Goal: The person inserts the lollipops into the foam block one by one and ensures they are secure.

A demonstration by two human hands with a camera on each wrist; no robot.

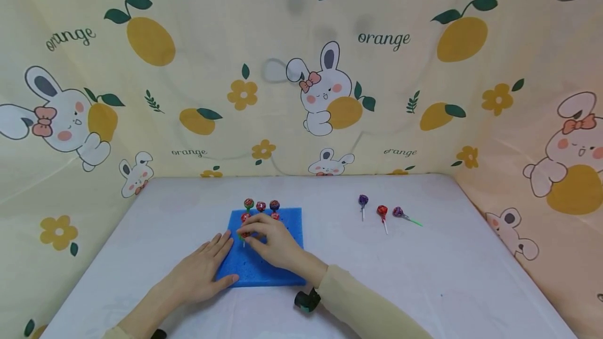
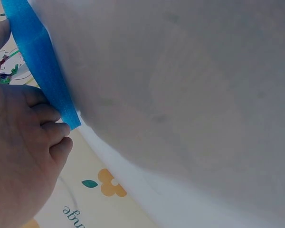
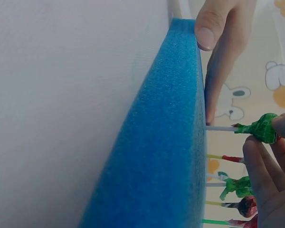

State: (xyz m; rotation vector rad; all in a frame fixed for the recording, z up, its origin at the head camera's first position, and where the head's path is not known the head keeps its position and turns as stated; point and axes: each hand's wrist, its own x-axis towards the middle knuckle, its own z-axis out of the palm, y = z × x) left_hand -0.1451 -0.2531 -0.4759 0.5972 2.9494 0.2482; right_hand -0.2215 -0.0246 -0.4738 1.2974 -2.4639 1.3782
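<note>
So there's a blue foam block (image 1: pixel 268 273) just below the middle of the frame, sitting on a white table (image 1: pixel 424 281). The left hand (image 1: pixel 203 270) is spread along the block's left side, fingers pretty much straight and just pressing on the edge, thumb down by the lower left corner, not gripping anything.

The right hand (image 1: pixel 275 242) is over the middle of the block, pinching a green-and-red lollipop (image 3: pixel 264 127) by its wrapped head between thumb and fingers. Its white stick points at the foam, and in the right wrist view the end meets the face of the block, but I honestly can't tell if it's poked in or only touching.

Toward the top edge of the block, three more stand upright in a row: a green-and-red one (image 1: pixel 248 203), a pinkish red one (image 1: pixel 261 206) and a dark one (image 1: pixel 275 205). In front of those I can spot a red one on the left (image 1: pixel 245 217) and a red one on the right (image 1: pixel 275 216); the hand covers whatever's between.

Right of centre, well apart from the block, a purple lollipop (image 1: pixel 363 200), a red lollipop (image 1: pixel 382 209) and a green-stick lollipop (image 1: pixel 398 212) lie loose. Behind it all hangs a bunny-and-orange curtain (image 1: pixel 264 20).
</note>
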